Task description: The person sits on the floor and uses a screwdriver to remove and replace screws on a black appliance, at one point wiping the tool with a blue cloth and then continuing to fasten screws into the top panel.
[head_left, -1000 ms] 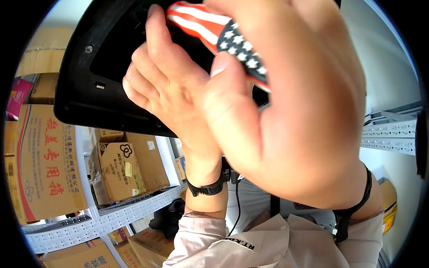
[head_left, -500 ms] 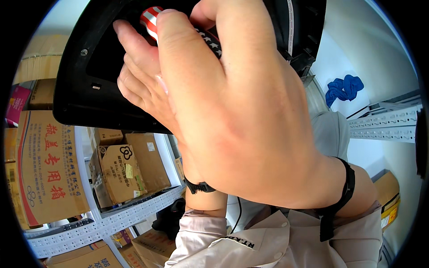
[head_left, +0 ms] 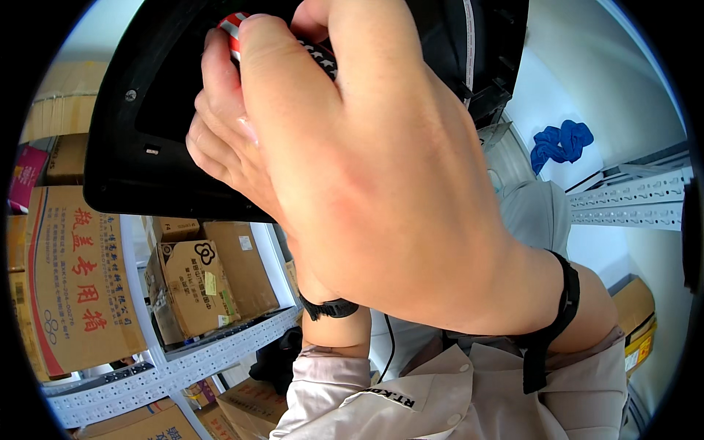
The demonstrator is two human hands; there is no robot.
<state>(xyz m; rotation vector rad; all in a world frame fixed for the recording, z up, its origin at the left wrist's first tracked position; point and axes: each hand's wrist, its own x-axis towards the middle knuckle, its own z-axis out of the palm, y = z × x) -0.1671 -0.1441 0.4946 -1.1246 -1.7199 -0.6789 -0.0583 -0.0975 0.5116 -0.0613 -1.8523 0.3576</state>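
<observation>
My right hand (head_left: 396, 198) fills the middle of the view and is closed around a small rounded thing with red-and-white stripes (head_left: 233, 31) and white stars on black. My fingers hide most of it, so its kind cannot be made out. Behind and partly covered, my left hand (head_left: 227, 136) has its fingers curled, one fingertip against the striped end. Both hands are over a large black plastic panel (head_left: 114, 172) with a raised rim and small metal fittings. Black bands circle both wrists.
White metal shelving (head_left: 183, 359) with cardboard boxes (head_left: 81, 286) stands at the left. At the right, a blue cloth (head_left: 561, 143) lies on a pale surface above a perforated metal rail (head_left: 623, 198). Another carton (head_left: 634, 308) sits low on the right.
Both hands and the striped thing have shifted slightly left in the view. My left fingertip has drawn closer to the striped end.
</observation>
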